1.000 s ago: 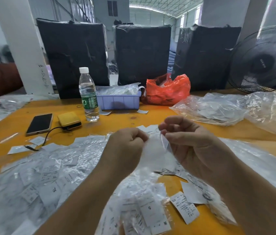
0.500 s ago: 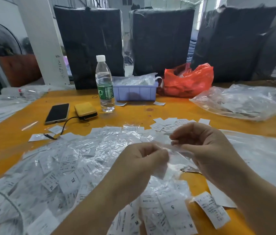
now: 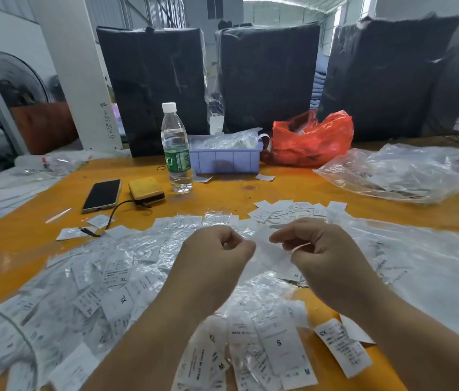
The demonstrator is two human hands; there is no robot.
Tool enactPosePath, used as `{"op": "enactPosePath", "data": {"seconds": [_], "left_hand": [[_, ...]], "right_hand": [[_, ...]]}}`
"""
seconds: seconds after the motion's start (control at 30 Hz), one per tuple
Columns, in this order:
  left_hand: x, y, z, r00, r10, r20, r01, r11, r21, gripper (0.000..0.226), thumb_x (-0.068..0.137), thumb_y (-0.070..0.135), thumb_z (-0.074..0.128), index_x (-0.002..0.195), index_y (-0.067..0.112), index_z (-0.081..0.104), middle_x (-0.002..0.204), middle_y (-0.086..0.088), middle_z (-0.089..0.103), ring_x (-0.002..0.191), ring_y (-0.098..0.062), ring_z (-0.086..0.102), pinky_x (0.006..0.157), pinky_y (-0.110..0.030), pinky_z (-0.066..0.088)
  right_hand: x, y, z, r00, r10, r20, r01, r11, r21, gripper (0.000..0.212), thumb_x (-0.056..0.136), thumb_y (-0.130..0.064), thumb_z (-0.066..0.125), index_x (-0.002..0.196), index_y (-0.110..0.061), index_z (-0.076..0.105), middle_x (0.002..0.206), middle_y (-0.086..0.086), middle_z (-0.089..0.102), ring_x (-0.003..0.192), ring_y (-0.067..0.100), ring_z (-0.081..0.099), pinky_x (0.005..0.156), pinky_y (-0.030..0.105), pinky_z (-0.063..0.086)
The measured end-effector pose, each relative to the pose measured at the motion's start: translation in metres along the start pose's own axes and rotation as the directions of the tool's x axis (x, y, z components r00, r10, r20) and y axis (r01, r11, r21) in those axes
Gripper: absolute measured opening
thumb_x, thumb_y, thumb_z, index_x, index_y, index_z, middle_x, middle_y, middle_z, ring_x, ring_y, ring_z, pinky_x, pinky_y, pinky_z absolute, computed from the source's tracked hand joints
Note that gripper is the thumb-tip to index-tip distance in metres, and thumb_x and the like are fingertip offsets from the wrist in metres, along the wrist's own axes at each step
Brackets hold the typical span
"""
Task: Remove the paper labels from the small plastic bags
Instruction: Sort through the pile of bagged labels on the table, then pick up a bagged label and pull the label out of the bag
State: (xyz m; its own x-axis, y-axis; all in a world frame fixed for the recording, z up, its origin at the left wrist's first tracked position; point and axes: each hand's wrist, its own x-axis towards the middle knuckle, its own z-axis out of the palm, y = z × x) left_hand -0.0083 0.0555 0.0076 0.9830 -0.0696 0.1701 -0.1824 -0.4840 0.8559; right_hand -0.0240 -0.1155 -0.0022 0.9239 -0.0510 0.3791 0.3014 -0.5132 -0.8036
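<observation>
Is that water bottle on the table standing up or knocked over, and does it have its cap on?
Standing upright, capped. The water bottle stands on the orange table with its white cap on top.

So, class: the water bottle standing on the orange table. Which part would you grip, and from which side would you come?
Grip the water bottle around its middle, at the green label, coming from the front right. It stands upright and round, so fingers wrap it easily there. The purple bin sits close behind on its right, and the yellow case lies to its left, so the open table in front is likely the easiest approach.
</observation>
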Motion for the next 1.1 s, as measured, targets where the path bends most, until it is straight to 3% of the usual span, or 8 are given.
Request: {"op": "enactPosePath", "data": {"seconds": [0.13,0.37,0.43,0.53,0.67,0.83,1.0,1.1], "left_hand": [[-0.005,-0.008,0.001,0.999,0.033,-0.020,-0.035,0.994,-0.102,0.019,0.087,0.038,0.068,0.074,0.024,0.068,0.068,0.009,0.067,0.064,-0.006,0.061,0.061,-0.026,0.050],[-0.002,-0.018,0.002,0.998,0.043,-0.046,-0.053,0.967,-0.248,0.018,0.095,0.031,0.060,0.081,0.026,0.069,0.067,0.011,0.065,0.054,0.000,0.054,0.053,-0.015,0.044],[-0.001,-0.019,0.004,0.998,0.043,-0.053,-0.055,0.964,-0.259,0.018,0.096,0.030,0.058,0.082,0.027,0.069,0.067,0.015,0.065,0.056,0.001,0.056,0.053,-0.012,0.044],[0.000,-0.019,0.006,0.996,0.047,-0.073,-0.065,0.959,-0.277,0.019,0.097,0.028,0.056,0.083,0.028,0.069,0.068,0.017,0.066,0.057,0.002,0.056,0.053,-0.013,0.045],[-0.002,-0.018,0.007,0.998,0.044,-0.048,-0.058,0.944,-0.324,0.019,0.096,0.031,0.058,0.082,0.029,0.071,0.072,0.010,0.068,0.060,-0.002,0.056,0.056,-0.023,0.049],[-0.001,-0.013,0.003,0.994,-0.102,0.034,0.104,0.837,-0.538,0.026,0.095,0.024,0.059,0.078,0.031,0.077,0.078,0.007,0.074,0.065,-0.003,0.064,0.057,-0.018,0.051],[0.002,-0.013,0.002,0.964,-0.238,0.122,0.255,0.679,-0.688,0.008,0.080,0.022,0.072,0.077,0.022,0.080,0.077,0.003,0.073,0.071,-0.011,0.064,0.056,-0.023,0.051],[0.001,-0.013,0.003,0.956,-0.245,0.164,0.284,0.620,-0.731,0.010,0.076,0.025,0.072,0.076,0.020,0.080,0.077,0.001,0.072,0.069,-0.011,0.064,0.056,-0.024,0.051]], "right_hand": [[0.001,0.005,0.001,1.000,-0.015,0.023,0.018,0.989,-0.145,0.042,0.077,0.015,0.048,0.066,-0.019,0.070,0.083,-0.007,0.066,0.065,-0.001,0.056,0.049,0.016,0.041],[0.006,0.012,-0.001,1.000,0.001,-0.012,-0.005,0.938,-0.346,0.035,0.073,0.011,0.048,0.051,-0.015,0.058,0.069,-0.002,0.063,0.059,0.003,0.054,0.051,0.011,0.038],[0.006,0.012,-0.002,0.994,0.098,-0.037,-0.104,0.972,-0.209,0.037,0.074,0.012,0.045,0.050,-0.012,0.058,0.068,0.004,0.069,0.055,0.006,0.061,0.047,0.017,0.047],[0.008,0.010,-0.005,0.953,0.302,0.030,-0.301,0.928,0.221,0.034,0.070,0.023,0.036,0.056,0.000,0.057,0.066,0.014,0.070,0.052,0.025,0.067,0.047,0.041,0.058],[0.011,0.007,-0.007,0.918,0.363,0.161,-0.394,0.779,0.489,0.049,0.063,0.028,0.023,0.053,-0.011,0.052,0.051,0.011,0.045,0.039,0.017,0.035,0.038,0.022,0.030],[0.007,0.001,-0.012,0.889,0.372,0.267,-0.458,0.700,0.548,0.024,0.068,0.004,0.034,0.053,-0.013,0.041,0.056,0.005,0.025,0.051,0.017,0.015,0.044,0.025,0.015],[0.002,-0.002,-0.004,0.868,0.342,0.359,-0.483,0.750,0.453,0.039,0.080,-0.027,0.063,0.048,-0.017,0.043,0.051,-0.002,0.027,0.044,0.013,0.026,0.042,0.025,0.034],[-0.001,-0.004,0.001,0.864,0.321,0.389,-0.477,0.769,0.425,0.007,0.085,-0.008,0.065,0.079,-0.007,0.067,0.051,0.004,0.042,0.043,0.015,0.040,0.044,0.028,0.046]]}}
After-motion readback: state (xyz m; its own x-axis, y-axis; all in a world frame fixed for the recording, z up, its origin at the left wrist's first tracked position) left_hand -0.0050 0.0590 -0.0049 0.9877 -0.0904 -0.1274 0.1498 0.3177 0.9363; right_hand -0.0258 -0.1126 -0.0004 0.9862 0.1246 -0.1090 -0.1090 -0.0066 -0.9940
